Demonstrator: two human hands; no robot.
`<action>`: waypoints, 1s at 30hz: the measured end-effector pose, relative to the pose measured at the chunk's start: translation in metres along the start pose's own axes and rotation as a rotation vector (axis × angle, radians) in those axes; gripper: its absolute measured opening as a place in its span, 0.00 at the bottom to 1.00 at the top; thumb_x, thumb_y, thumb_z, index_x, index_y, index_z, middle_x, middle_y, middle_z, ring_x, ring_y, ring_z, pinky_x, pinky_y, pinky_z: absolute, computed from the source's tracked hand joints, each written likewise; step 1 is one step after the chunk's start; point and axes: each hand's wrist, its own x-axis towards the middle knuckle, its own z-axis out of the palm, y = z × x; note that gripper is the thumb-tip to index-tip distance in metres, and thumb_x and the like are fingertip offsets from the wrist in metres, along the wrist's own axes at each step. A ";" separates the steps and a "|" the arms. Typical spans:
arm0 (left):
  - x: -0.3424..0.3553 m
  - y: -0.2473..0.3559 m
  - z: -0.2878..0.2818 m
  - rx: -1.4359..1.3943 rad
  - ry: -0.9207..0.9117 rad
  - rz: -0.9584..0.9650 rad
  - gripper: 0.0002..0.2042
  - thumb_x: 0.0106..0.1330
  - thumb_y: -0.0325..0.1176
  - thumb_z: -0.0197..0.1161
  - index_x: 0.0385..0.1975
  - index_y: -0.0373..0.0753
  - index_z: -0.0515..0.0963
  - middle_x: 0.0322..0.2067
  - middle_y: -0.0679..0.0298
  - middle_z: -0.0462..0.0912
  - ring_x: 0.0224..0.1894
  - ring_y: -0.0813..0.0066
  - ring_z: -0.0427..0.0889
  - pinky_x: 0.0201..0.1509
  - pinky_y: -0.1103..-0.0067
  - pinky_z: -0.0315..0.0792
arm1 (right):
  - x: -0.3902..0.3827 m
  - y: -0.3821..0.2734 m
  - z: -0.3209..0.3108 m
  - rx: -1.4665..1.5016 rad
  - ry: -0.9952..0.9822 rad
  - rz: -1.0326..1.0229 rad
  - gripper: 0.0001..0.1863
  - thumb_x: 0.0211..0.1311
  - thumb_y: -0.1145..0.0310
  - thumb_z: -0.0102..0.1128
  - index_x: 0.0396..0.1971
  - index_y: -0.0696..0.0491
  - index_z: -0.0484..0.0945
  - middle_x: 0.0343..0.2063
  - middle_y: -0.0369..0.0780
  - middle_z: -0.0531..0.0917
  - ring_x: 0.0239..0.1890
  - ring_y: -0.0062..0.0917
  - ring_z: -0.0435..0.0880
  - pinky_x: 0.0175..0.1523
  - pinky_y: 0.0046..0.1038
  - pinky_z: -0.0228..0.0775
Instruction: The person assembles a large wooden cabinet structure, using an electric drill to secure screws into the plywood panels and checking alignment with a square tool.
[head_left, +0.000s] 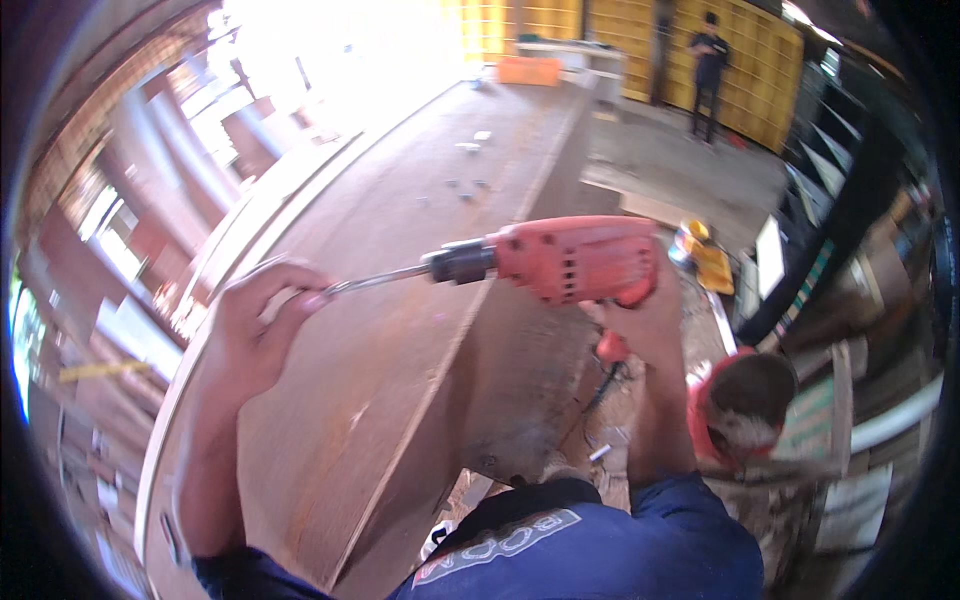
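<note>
My right hand (645, 315) grips the handle of a red power drill (580, 258), held level above a long brown wooden workbench (350, 420). The drill's black chuck (460, 262) points left, with a slim metal drill bit (385, 279) in it. At the far end of the bit, my left hand (265, 320) pinches its tip between thumb and fingers. Part of the right hand is hidden behind the drill body. A dark cord (603, 385) hangs below the handle.
Several small pieces (466, 190) lie on the bench's far half. An orange box (529, 71) sits beyond. On the right floor stand a red bucket (705, 410) and a yellow can (690, 240). Boards (150, 200) lean at left. A person (709, 75) stands at the back.
</note>
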 end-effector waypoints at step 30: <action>-0.070 -0.125 -0.009 -0.114 0.140 -0.318 0.09 0.70 0.30 0.77 0.47 0.36 0.88 0.40 0.64 0.93 0.45 0.79 0.90 0.54 0.74 0.84 | 0.086 -0.003 0.112 -0.435 -0.219 -0.235 0.37 0.38 0.72 0.82 0.55 0.54 0.79 0.44 0.42 0.88 0.46 0.26 0.89 0.53 0.31 0.81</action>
